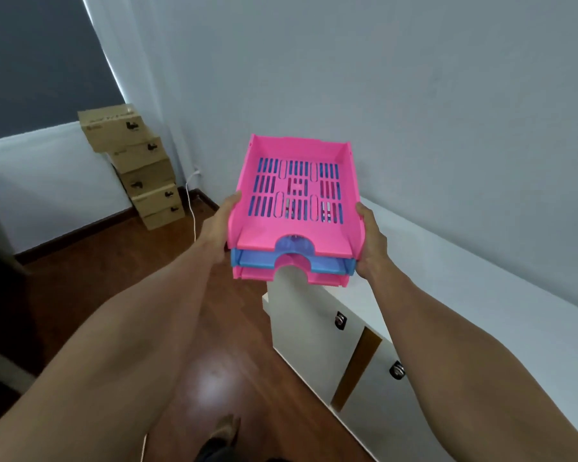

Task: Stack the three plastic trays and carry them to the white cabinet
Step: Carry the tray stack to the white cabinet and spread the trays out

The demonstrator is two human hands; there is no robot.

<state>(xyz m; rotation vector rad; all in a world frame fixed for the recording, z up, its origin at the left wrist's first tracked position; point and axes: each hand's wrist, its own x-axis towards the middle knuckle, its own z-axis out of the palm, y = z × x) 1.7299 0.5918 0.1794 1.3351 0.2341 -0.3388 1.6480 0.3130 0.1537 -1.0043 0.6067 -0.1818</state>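
Note:
Three plastic trays are nested in one stack held in the air: a pink tray (264, 233) on top, a blue tray (257, 259) in the middle and a second pink tray (324, 279) at the bottom. My left hand (219, 225) grips the stack's left side. My right hand (372, 243) grips its right side. The stack hangs over the near left end of the low white cabinet (464, 288), which runs along the wall to the right.
The cabinet has doors with dark round pulls (339, 320), one door slightly ajar. A leaning pile of cardboard boxes (137, 168) stands in the corner, with a white cable (191, 208) beside it. Wooden floor (214, 378) lies below me, my foot at the bottom.

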